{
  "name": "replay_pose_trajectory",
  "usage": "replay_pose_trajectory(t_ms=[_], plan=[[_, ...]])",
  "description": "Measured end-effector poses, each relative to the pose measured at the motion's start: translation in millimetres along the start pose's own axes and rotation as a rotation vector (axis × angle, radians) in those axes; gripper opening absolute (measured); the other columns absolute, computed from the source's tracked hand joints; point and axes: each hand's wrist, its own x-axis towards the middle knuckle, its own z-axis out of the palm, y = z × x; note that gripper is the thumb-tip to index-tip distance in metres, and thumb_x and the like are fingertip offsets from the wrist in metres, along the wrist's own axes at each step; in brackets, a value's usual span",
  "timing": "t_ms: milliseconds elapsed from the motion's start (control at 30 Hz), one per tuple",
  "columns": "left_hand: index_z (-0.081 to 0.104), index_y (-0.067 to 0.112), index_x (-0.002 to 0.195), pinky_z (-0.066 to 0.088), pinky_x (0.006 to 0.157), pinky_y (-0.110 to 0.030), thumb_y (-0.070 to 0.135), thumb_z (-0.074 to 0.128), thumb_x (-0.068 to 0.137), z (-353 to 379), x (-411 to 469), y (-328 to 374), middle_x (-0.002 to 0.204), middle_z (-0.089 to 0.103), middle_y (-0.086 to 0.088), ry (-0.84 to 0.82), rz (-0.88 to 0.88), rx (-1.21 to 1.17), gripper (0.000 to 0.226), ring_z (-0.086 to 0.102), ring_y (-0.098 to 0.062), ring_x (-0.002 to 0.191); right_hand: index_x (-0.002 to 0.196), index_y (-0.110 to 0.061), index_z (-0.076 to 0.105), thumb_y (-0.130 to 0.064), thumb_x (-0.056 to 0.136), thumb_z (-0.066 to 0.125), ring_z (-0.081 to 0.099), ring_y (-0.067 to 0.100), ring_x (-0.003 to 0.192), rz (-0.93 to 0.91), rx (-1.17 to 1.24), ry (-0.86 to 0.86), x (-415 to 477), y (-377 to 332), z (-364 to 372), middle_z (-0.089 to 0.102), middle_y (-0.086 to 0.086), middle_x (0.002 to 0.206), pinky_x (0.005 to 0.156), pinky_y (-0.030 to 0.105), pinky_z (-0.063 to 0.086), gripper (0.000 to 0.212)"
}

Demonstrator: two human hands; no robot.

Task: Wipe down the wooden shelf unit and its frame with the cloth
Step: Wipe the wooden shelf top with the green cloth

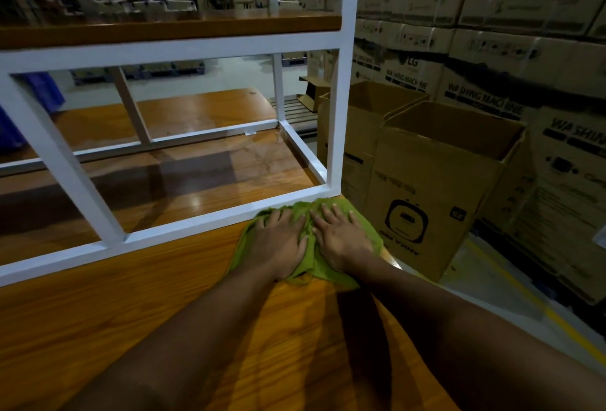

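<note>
Green cloth point(314, 268) at surface's point(164, 312) right edge, left hand point(278, 245) and right hand point(341, 242) flat, fingers point(285, 220) spread. I'd press evenly along frame point(196, 225).

One view only: head-worn and wide-angle. It looks forward and steeply down along both forearms. The left hand point(278, 242) and right hand point(341, 240) sit just below centre, at arm's reach from the lens. The wooden worktop point(131, 312) fills the lower half, nearest the camera. The white frame point(183, 223) runs from the left edge to centre, with the upper shelf point(164, 30) near the top edge. The right side takes in open cardboard boxes point(436, 201) below worktop level, with stacked cartons point(492, 1) farther off. Straight edges bow toward the borders.
</note>
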Motion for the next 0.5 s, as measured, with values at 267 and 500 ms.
replay_pose_trajectory(t_ms=[267,500], plan=[[0.007,0.029,0.156,0.001,0.121,-0.048,0.048,0.017,0.104,7.1,-22.5,3.7,0.165,-0.001,0.001,-0.178,-0.071,-0.190,0.057,-0.004,-0.020,0.151,0.158,-0.025,0.005,-0.046,0.104,0.014,-0.006,0.025,0.152,-0.003,-0.012,-0.022,-28.9,-18.5,1.8,-0.004,0.005,0.165,0.122,0.048,-0.003,0.058],[-0.006,0.030,0.155,-0.002,0.120,-0.053,0.050,0.010,0.102,-2.6,-69.9,32.7,0.163,-0.014,-0.006,-0.227,-0.083,-0.090,0.060,-0.012,-0.028,0.150,0.157,-0.030,-0.002,-0.054,0.096,0.001,-0.011,0.023,0.151,-0.002,-0.014,-0.040,-80.7,-18.4,4.4,-0.010,0.004,0.165,0.120,0.046,-0.006,0.065]])
